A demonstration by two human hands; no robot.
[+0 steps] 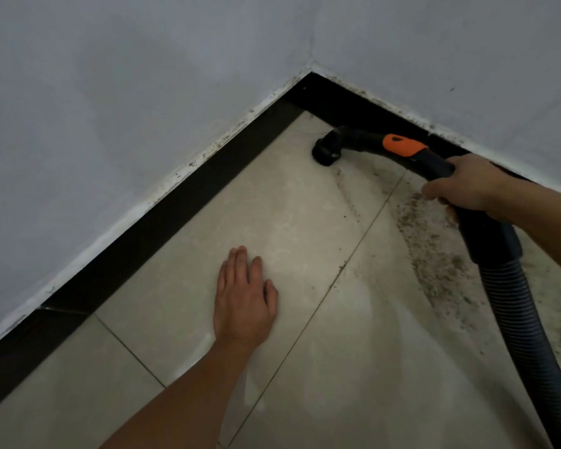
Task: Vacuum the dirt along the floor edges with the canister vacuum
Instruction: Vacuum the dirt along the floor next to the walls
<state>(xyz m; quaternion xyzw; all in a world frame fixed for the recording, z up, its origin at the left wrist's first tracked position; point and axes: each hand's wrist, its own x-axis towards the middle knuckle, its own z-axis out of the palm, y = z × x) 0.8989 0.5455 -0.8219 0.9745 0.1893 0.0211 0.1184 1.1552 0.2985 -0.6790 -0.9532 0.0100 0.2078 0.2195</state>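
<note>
My right hand (467,184) grips the black vacuum handle (402,149), which has an orange slider on top. Its round nozzle end (324,153) sits on the pale tiled floor (272,222), close to the room's corner and beside the black skirting (363,111). A ribbed black hose (518,309) runs from the handle down toward the lower right edge. A band of dark dirt specks (434,251) lies on the tiles under and left of the hose. My left hand (245,296) rests flat on the floor with straight fingers. The canister itself is out of view.
Two grey-white walls (143,76) meet at the corner, each edged by black skirting (162,218) with chipped, stained paint above it. Grout lines cross the tiles diagonally. Faint swept streaks show between the nozzle and my left hand.
</note>
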